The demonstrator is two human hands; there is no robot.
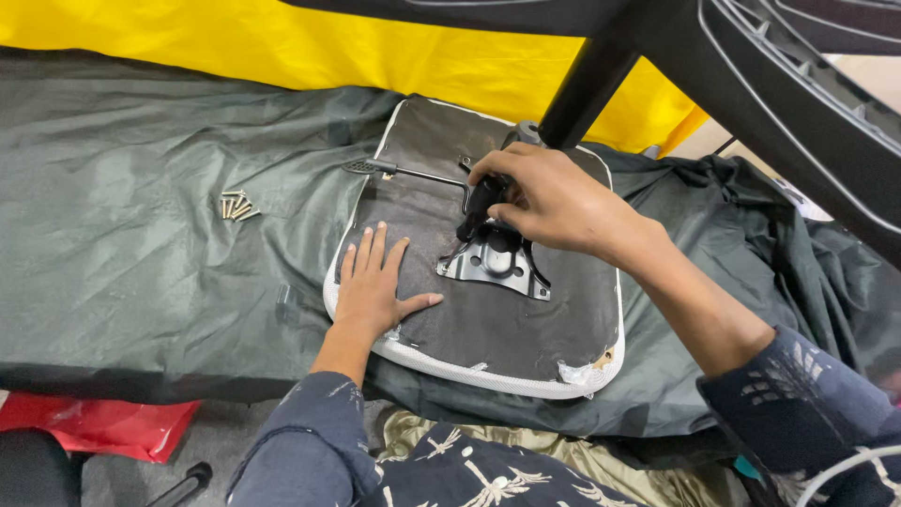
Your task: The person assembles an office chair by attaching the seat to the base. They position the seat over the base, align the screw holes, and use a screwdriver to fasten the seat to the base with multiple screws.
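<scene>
Seat cushion [563, 329] lies upside down mid-sheet, near the dark sheet's [141, 253] far edge. Left hand [374, 282] flat, open, pinning it. Right hand [554, 197] closed round the black handle [477, 211] over the metal plate [497, 263]. Cushion looks soft-edged, rigid underneath; plate the firm grab point. Screws [237, 207] well left.

A small pile of brass-coloured screws [238, 207] lies on a crumpled dark green cloth [122, 235]. Behind it stretches a yellow sheet [282, 47]. A red plastic bag [94, 424] sits at the lower left, and black chair parts [798, 103] loom at the upper right.
</scene>
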